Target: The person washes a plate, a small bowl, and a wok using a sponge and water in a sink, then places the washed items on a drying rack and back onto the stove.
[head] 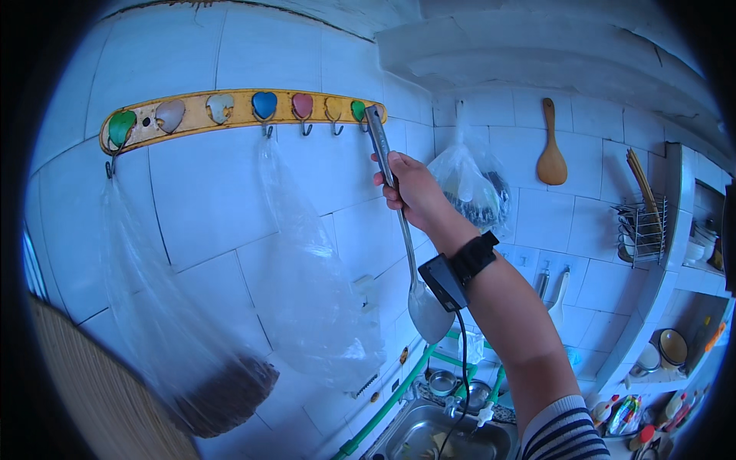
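My right hand point(405, 187) is closed around the flat handle of a metal spatula or large serving spoon point(430, 316), which hangs blade down. The top of its handle overlaps the right end of a yellow hook rack point(192, 109) with heart-shaped hooks on the tiled wall; whether it is on a hook cannot be told. A clear plastic bag point(316, 276) hangs from the hook under the blue heart. At the rack's left end another clear bag point(224, 397) hangs with something dark brown in it. My left hand is out of view.
Below is a steel sink point(454, 431) beside green pipes point(382, 408). On the far wall hang a wooden rice paddle point(552, 161), a filled plastic bag point(474, 195) and a wire basket point(643, 233) with chopsticks. Shelves point(638, 328) with bowls stand at the right.
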The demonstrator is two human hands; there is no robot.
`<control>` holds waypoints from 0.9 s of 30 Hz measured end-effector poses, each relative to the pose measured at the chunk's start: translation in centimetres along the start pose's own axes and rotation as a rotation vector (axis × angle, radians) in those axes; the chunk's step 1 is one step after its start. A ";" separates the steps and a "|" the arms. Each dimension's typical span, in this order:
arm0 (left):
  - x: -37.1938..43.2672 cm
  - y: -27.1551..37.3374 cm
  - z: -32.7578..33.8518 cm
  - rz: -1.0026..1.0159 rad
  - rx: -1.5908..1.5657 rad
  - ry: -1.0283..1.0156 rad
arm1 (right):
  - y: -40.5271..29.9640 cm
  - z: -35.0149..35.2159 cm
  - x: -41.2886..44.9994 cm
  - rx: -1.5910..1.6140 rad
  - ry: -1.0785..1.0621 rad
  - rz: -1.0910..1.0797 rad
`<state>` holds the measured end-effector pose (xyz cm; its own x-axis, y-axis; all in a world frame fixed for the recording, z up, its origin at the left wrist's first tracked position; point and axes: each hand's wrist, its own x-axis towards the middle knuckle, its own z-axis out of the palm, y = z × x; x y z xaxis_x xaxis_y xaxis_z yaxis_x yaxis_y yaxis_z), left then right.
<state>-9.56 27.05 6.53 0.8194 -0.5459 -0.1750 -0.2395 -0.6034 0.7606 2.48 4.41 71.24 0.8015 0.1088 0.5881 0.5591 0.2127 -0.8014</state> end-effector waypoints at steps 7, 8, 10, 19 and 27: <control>1.3 1.1 -1.3 0.051 -0.074 -0.069 | 2.8 -0.1 1.4 0.019 0.030 0.060; 1.7 1.4 -1.3 0.059 -0.085 -0.079 | 3.1 -0.2 1.5 0.007 0.028 0.023; 2.3 2.1 -1.6 0.073 -0.101 -0.098 | 3.0 -0.4 1.4 0.012 0.082 -0.028; 2.1 2.9 -1.0 0.141 -0.204 -0.134 | 1.7 1.7 0.1 -0.112 0.037 0.045; 4.5 2.0 -0.2 0.310 -0.249 -0.053 | 8.5 -0.7 -0.9 -0.331 0.143 -0.185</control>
<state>-6.27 23.55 7.37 0.6984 -0.7132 0.0598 -0.3323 -0.2492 0.9097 6.62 5.47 63.79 0.6890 -0.0431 0.7235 0.7164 -0.1112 -0.6888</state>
